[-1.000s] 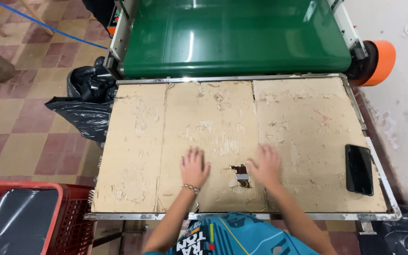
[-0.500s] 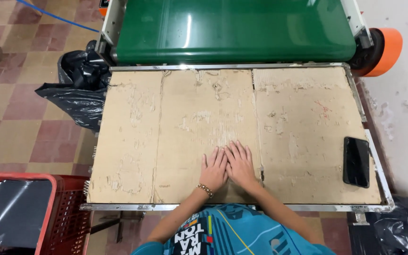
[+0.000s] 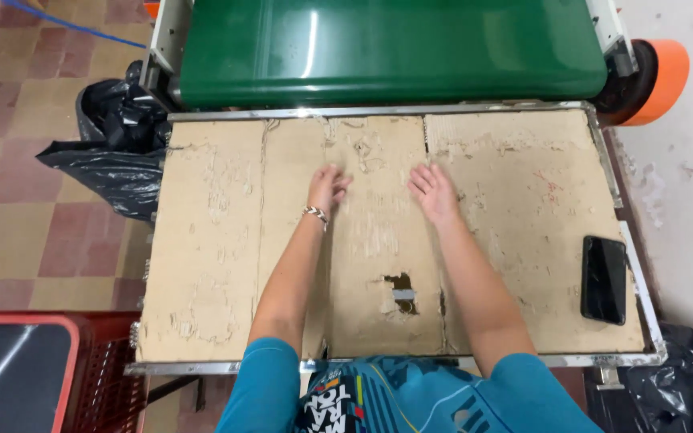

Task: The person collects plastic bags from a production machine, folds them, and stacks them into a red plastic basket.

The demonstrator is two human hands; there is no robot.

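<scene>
Both arms reach forward over a metal-framed surface covered by worn, scuffed cardboard sheets. The left hand lies palm down on the cardboard in the middle of the surface, toward its far half, fingers spread loosely and pointing toward the far edge; its grip is wide and holds nothing. A beaded bracelet sits on that wrist. The right hand lies flat just to the right, near the seam between two sheets, also with fingers extended and nothing held. The two hands are near each other but apart, with bare cardboard between them.

Closer to the person, between the forearms, the cardboard has a torn hole showing something grey beneath. A black phone lies screen up near the right edge of the surface, well apart from the right hand.

Beyond the far edge sits a green conveyor belt with an orange roller end at its right. A black plastic bag lies on the tiled floor to the left, and a red basket holding a dark plastic sheet stands at the lower left. Another black bag shows at the lower right.
</scene>
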